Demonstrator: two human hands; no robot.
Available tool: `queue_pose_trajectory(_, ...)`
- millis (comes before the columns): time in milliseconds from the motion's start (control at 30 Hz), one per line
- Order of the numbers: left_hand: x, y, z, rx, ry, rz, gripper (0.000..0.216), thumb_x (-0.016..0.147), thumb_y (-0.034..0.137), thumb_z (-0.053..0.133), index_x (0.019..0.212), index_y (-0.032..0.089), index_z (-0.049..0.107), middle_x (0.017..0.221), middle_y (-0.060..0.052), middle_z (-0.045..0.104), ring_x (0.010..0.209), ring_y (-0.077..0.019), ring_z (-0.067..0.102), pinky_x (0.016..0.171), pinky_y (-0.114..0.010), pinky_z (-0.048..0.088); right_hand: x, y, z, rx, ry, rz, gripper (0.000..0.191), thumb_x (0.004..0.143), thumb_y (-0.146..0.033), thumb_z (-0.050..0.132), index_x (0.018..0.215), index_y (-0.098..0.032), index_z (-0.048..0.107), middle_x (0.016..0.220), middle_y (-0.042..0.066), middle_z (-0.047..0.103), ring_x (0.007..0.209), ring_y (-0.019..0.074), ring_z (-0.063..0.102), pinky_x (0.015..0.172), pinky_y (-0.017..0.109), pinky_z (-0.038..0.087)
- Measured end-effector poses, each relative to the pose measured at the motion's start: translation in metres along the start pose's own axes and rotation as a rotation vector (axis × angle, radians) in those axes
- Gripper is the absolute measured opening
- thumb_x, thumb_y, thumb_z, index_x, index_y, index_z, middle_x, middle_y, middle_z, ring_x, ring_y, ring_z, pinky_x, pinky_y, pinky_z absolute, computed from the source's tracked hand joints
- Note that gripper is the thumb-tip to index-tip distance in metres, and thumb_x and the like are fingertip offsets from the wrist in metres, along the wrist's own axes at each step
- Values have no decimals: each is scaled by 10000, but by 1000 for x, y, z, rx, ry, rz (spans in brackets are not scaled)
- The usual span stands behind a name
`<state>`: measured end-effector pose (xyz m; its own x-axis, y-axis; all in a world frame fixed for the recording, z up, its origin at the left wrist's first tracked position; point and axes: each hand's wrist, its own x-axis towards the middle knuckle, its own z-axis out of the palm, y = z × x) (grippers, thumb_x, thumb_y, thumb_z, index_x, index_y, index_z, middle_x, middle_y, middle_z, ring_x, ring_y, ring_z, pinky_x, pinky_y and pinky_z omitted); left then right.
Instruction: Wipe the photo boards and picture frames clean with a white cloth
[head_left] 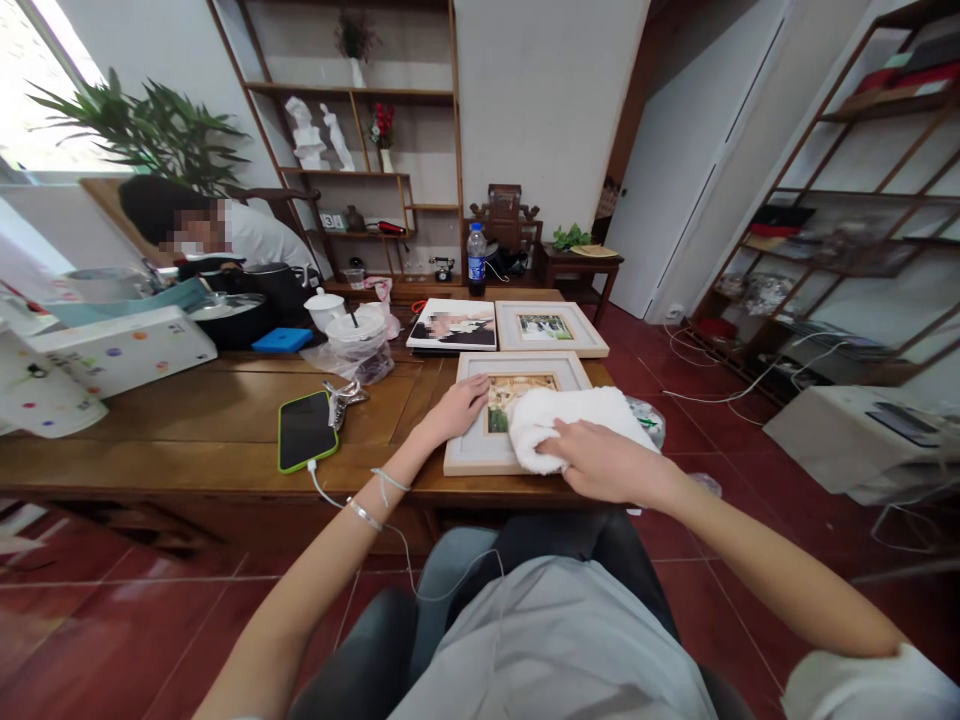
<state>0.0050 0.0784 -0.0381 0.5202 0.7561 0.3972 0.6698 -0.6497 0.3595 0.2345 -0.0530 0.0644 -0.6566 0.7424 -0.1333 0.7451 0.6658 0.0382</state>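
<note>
A picture frame with a pale wooden edge and white mat lies flat at the table's front edge. My left hand rests on the frame's left side, its fingers stretched out over the surface. Bunched in my right hand is a white towel, pressed against the frame's right half and hiding part of the picture. Just beyond lies a second picture frame with a small photo in it. To its left is a photo book stacked on dark items.
Left on the wooden table are a charging phone, a blue box, a plastic-wrapped cup and a white box. A bottle stands behind. Another person leans at the far left. Clear plastic sits beyond the towel.
</note>
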Motion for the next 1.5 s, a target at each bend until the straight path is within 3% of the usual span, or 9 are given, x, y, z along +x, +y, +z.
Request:
queue_pose_trajectory(167, 0, -1, 0, -4, 5, 16, 430, 936, 284, 381, 1267, 80, 565, 1367, -138, 509, 1316, -231, 435, 1134, -407, 318, -2, -12, 13, 108, 77, -36, 452, 737, -67, 431, 1136, -163, 618, 1202, 170, 598, 1219, 309, 490, 974, 471, 385)
queue_pose_trajectory(300, 0, -1, -1, -11, -1, 53, 416, 942, 281, 370, 1260, 99, 569, 1370, -124, 512, 1318, -220, 434, 1132, -398, 323, 26, 16, 33, 126, 122, -14, 549, 731, -51, 436, 1264, -125, 549, 1374, 194, 488, 1391, 297, 275, 1097, 519, 247)
queue_pose_trajectory(500, 0, -1, -2, -3, 0, 57, 428, 939, 293, 369, 1258, 92, 571, 1360, -130, 520, 1314, -230, 438, 1124, -412, 337, 79, 75, 35, -25, 190, 56, 602, 722, -5, 412, 1291, -152, 543, 1540, 107, 274, 1423, 323, 177, 1103, 565, 203)
queue_pose_trajectory(667, 1, -4, 0, -3, 1, 53, 421, 937, 302, 369, 1252, 118, 579, 1367, -111, 517, 1311, -225, 443, 1121, -414, 343, 104, 80, 31, -102, 181, 82, 592, 741, -14, 416, 1299, -166, 540, 1537, 86, 288, 1410, 373, 163, 1062, 630, 207)
queue_pose_trajectory(800, 1, -5, 2, -7, 9, 53, 415, 932, 286, 376, 1253, 118, 577, 1365, -109, 520, 1310, -222, 445, 1123, -408, 342, 90, 57, 27, -108, 140, 50, 549, 731, 4, 395, 1207, -170, 605, 1459, 125, 418, 1308, 363, 373, 983, 578, 349)
queue_pose_trajectory(1000, 1, -5, 4, 5, 16, 28, 440, 940, 306, 356, 1263, 95, 567, 1367, -128, 516, 1312, -223, 441, 1127, -396, 331, 31, 6, 6, -74, 13, -29, 392, 743, -55, 432, 1032, -151, 679, 1033, 173, 683, 915, 296, 656, 786, 398, 489)
queue_pose_trajectory(1167, -2, -8, 3, -5, -26, 53, 478, 936, 352, 383, 1309, 86, 520, 1411, -142, 462, 1352, -232, 381, 1141, -406, 297, 5, -23, 3, -8, 49, -72, 409, 721, -68, 461, 1056, -166, 674, 1333, 157, 551, 1185, 336, 537, 914, 450, 455)
queue_pose_trajectory(1300, -3, -11, 4, 19, -64, 53, 480, 945, 350, 360, 1331, 100, 495, 1445, -140, 416, 1371, -227, 349, 1152, -406, 270, 16, -8, 24, 68, 123, -62, 523, 700, -61, 481, 1189, -182, 621, 1441, 133, 444, 1348, 318, 366, 1065, 505, 328)
queue_pose_trajectory(1500, -3, -12, 7, 10, -31, 47, 431, 944, 285, 355, 1317, 132, 507, 1438, -122, 435, 1362, -219, 366, 1144, -417, 290, 62, 54, 43, -25, 254, 78, 557, 707, -32, 495, 1237, -170, 594, 1500, 117, 355, 1391, 327, 273, 1096, 547, 252)
